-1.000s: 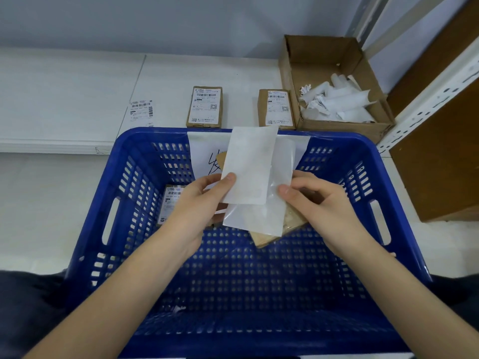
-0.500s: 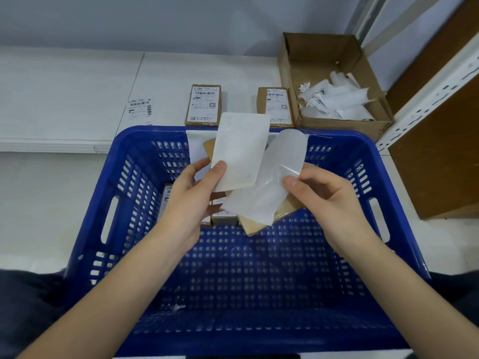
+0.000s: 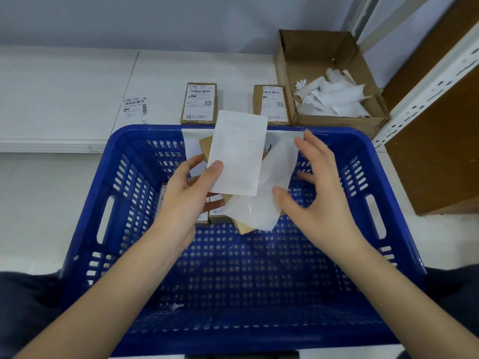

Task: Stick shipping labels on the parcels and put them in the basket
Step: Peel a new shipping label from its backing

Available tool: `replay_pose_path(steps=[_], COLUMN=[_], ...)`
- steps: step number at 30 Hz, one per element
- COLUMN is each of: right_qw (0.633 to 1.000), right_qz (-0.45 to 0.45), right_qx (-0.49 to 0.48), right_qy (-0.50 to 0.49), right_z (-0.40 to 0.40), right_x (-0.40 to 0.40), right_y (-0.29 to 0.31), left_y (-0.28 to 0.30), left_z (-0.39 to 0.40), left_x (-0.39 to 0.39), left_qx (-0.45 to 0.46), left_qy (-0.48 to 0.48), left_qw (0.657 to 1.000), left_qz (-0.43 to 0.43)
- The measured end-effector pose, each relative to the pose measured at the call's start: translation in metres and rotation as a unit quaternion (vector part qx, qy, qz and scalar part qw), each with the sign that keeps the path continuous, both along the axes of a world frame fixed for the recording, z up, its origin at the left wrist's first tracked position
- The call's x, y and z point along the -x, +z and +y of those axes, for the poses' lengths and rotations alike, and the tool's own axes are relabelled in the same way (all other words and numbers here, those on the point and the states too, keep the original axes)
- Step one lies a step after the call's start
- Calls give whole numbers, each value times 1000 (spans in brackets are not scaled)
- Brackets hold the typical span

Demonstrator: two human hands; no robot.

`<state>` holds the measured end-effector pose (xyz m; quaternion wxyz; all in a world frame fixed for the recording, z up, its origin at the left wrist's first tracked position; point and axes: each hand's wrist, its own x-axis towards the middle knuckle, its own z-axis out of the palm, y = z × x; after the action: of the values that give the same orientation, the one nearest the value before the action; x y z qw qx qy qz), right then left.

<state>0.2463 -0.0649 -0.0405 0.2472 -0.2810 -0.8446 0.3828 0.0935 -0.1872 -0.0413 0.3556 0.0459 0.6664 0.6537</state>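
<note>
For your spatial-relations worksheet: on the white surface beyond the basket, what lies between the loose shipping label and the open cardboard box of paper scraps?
In the head view, two labelled brown parcels lie between the loose label and the cardboard box.

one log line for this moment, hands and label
left hand: pinching label | right hand: open by backing | basket: under hands | label: not yet stuck

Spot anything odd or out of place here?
One loose label lies alone on the white surface, left of the two labelled parcels, on no parcel. Nothing looks spilled or damaged.
</note>
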Motion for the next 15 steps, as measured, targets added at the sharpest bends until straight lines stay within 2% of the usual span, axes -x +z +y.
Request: replay_pose_path(steps=[2, 5, 15], right_qw=[991, 976, 974], right_qz=[-23, -45, -62], right_qx=[-126, -206, -213], right_qy=[28, 56, 40], right_z=[3, 2, -4], right_x=[0, 0, 0], right_y=[-3, -9, -15], left_y=[0, -1, -6], left_z=[0, 1, 2], left_x=[0, -1, -2], left_qx=[2, 4, 9], left_qy=[-3, -4, -1], left_qw=[1000, 1000, 1000], left_qz=[5, 10, 22])
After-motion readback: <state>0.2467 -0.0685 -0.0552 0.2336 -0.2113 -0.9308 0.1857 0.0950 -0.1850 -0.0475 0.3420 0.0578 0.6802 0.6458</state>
